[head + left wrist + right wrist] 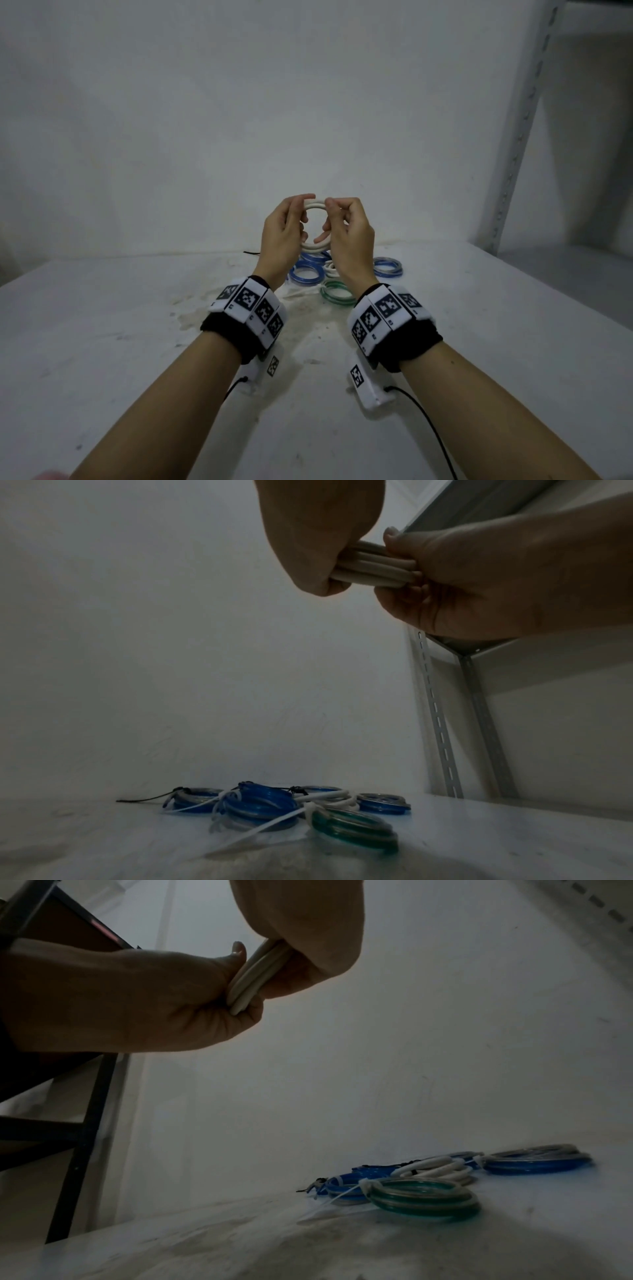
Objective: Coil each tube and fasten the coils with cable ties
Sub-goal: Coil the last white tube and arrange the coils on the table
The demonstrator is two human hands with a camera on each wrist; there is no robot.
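Note:
A white tube coil (315,205) of several turns is held upright in the air above the table, between both hands. My left hand (286,226) grips its left side, thumb and fingers curled round the turns. My right hand (346,222) pinches the coil's right side near the top. In the left wrist view the white tube coil (369,566) runs between the two hands as a tight bundle. In the right wrist view the white tube coil (253,974) is seen edge-on. I cannot see a cable tie on this coil.
On the white table (137,342) behind my hands lie tied coils: blue coils (306,274), a green coil (337,293), a white coil (330,269) and another blue coil (387,267). A black cable tie (251,253) lies at the back. A metal shelf upright (520,130) stands right.

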